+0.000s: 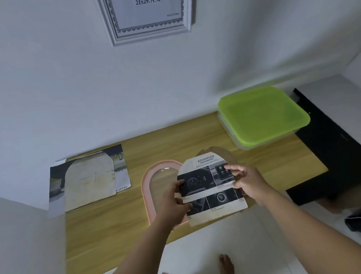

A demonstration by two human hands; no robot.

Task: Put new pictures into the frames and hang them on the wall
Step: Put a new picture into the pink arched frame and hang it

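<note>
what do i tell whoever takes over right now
Hands: left grip and right grip each hold an edge of the arch-cut picture, above the table.
Things: pink arch frame lies flat, partly under it; arch board lies on a cut page to the left.
Done: picture cut to shape.
Left: fit it, close the frame, hang it; white wall frame shows only its size sheet.

We see a pale wall (62, 92) in dim light; a wooden table (118, 229) set against it; a white floor (206, 243) below; a black unit (340, 155) at the table's right end.
</note>
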